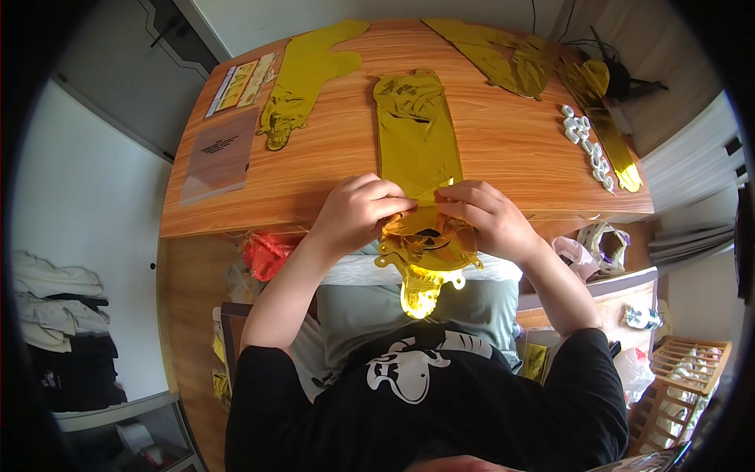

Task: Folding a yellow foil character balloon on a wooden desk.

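A flat gold foil balloon lies lengthwise over the table's near edge, its lower part hanging toward my lap. My left hand pinches the balloon's left side at the edge, thumb and fingers pressed together. From the right, my right hand grips the foil in the same way, close beside it. Below the hands, the crumpled end with small tabs catches the light. More flat gold foil balloons lie at the far left, at the far right and along the right edge.
Several small white rolls are grouped on the table's right. A clear plastic bag and a printed sheet lie at left. Beneath the table edge sit a red plastic bag and a pink bag. A wooden rack stands right.
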A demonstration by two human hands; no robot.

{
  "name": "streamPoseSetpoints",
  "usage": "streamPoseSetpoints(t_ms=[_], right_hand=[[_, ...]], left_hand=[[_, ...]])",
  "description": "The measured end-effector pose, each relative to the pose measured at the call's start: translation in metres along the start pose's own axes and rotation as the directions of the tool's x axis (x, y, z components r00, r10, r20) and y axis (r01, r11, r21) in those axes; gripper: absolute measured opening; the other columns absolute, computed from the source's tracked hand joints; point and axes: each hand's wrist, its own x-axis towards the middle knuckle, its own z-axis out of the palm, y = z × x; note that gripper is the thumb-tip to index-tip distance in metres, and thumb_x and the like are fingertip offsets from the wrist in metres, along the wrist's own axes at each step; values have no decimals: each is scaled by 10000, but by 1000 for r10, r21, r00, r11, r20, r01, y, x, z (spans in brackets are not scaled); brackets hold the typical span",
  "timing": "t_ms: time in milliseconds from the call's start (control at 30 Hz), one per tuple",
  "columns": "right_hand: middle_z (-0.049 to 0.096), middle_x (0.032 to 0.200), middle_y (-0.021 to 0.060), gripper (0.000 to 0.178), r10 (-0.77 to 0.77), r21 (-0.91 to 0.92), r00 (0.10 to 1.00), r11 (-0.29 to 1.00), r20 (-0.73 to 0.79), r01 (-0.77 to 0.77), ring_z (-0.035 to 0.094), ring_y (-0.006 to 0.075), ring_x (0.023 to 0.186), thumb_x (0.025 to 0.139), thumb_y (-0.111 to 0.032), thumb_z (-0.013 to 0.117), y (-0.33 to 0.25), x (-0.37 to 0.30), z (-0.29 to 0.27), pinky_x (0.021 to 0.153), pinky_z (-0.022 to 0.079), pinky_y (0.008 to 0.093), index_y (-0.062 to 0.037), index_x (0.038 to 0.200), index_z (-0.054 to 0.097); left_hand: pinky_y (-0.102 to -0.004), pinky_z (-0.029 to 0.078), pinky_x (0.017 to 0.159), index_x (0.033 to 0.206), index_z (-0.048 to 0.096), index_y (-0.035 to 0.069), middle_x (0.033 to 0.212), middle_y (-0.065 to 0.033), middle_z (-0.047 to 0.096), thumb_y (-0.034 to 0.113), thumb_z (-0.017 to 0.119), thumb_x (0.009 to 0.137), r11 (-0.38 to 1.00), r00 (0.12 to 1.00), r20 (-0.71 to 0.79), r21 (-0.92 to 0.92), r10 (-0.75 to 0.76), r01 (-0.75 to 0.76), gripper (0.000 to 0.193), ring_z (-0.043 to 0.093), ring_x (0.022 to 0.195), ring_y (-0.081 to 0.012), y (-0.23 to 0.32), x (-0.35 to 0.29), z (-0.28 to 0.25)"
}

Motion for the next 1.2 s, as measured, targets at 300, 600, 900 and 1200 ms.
streamPoseSetpoints(t_ms=[300,600,900,1200], right_hand=[[730,1041,123,424,21,28,1000,999,-17,-20,712,328,939,734,-13,781,14,-4,7,834,583,398,-37,1147,688],[706,896,92,403,669,271,737,695,96,-666,649,89,809,946,-70,720,24,24,8,719,522,267,11,1298,543],[700,937,117,491,722,220,684,655,99,-723,648,105,827,939,-61,704,19,39,7,712,500,274,11,1370,481],[702,995,136,545,710,289,701,660,58,-693,668,152,868,923,-48,708,21,35,13,776,534,288,11,1400,451]], left_hand=[[-376,548,742,997,788,141,921,-13,724,56,772,751,997,998,-4,-45,-57,57,260,667,845,-246,-2,1,-1],[-415,503,649,900,670,-5,776,-157,672,413,774,894,728,734,263,-140,-626,671,431,651,714,-337,-6,28,-8],[-336,520,802,1403,394,2,995,-140,712,183,813,876,657,671,386,-189,-634,730,697,663,877,-191,-7,37,-19],[-380,564,756,1424,365,71,962,-129,659,205,838,841,680,715,157,-225,-682,698,762,706,862,-226,3,29,-15]])
